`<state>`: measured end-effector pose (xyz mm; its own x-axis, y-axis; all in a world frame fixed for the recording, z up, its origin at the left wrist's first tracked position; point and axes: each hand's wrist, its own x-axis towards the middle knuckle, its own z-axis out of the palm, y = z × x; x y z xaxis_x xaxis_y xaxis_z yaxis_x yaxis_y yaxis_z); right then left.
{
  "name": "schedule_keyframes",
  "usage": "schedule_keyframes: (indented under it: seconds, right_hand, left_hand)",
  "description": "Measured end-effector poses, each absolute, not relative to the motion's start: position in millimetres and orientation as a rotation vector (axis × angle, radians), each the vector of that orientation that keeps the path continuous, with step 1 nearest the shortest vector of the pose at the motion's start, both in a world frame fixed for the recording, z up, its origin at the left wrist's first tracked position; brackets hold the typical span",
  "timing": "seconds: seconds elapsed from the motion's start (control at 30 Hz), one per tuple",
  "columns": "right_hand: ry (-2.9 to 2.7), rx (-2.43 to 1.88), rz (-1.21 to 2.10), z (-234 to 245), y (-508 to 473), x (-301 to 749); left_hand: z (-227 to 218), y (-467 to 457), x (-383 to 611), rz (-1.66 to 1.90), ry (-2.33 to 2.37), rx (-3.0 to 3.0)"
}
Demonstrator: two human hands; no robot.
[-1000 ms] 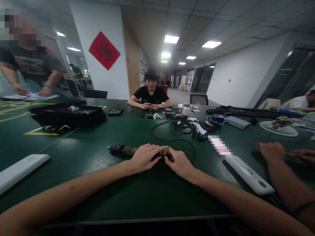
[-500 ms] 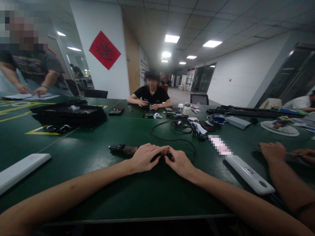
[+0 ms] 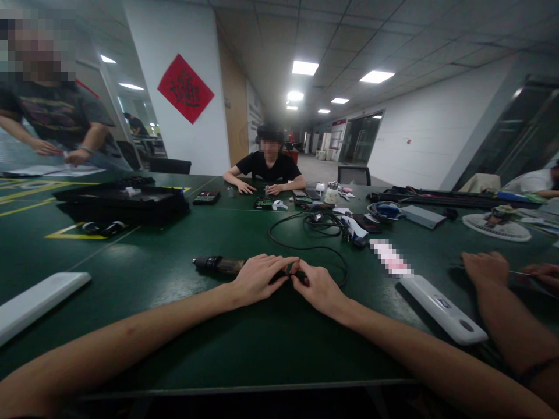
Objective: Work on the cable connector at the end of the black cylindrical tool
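Note:
A black cylindrical tool (image 3: 218, 265) with a narrow metal tip at its left end and a brownish middle lies on the green table. My left hand (image 3: 257, 279) covers its right end, with index finger and thumb stretched toward the other hand. My right hand (image 3: 317, 285) is closed in a pinch, its fingertips meeting those of the left. Between them sits something small and dark that I cannot make out. Behind the right hand runs a black cable (image 3: 323, 248), which loops back to a coil farther off.
On the right lies a long white casing (image 3: 445, 308), close to a co-worker's hand (image 3: 484, 270) holding a thin rod. Another white casing (image 3: 43, 299) is at the left. A black tray (image 3: 122, 201) stands behind. Across the table sits a person (image 3: 268, 169) among circuit boards (image 3: 264, 203).
My hands have barely shifted; the reddish bit at the fingertips no longer shows. Across the table, the person's hand has moved slightly left. The standing person at the left has lifted their hands off the papers.

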<state>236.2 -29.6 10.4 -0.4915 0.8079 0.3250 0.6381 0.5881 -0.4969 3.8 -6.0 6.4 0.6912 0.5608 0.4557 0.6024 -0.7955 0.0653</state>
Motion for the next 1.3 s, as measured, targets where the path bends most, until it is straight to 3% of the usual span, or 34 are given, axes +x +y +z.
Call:
schedule_keyframes:
  seconds: [1.3]
  right_hand:
    - [-2.273,-1.149,0.419,12.4,-31.2,236.5]
  left_hand:
    - [5.3,-5.4,3.8,-0.720,-0.935,-2.830]
